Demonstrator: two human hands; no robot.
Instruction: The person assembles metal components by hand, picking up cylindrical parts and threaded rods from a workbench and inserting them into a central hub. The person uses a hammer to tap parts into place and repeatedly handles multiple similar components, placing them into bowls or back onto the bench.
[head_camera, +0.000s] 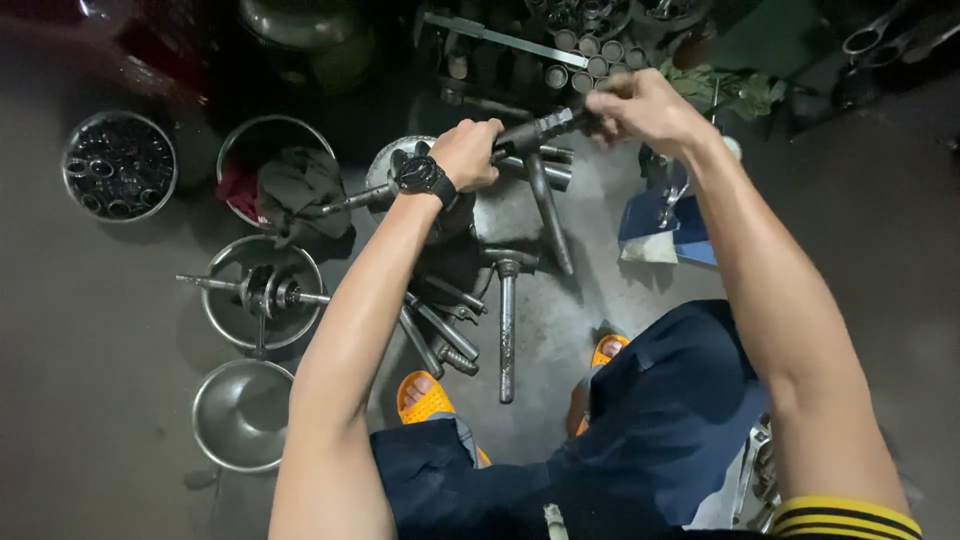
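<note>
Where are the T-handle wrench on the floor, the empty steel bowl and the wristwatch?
T-handle wrench (507, 330), head view, on its long shaft.
Empty steel bowl (238, 415), head view, on its bare inside.
Wristwatch (421, 175), head view, on its dark face.

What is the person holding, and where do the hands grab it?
A metal shaft. The left hand grips its near end; the right hand pinches its far end.

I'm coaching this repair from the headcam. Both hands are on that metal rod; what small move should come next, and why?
Probably a short twist by the right hand while the left hand holds firm: the left grips the metal rod mid-length, and the right pinches its far end.
</note>
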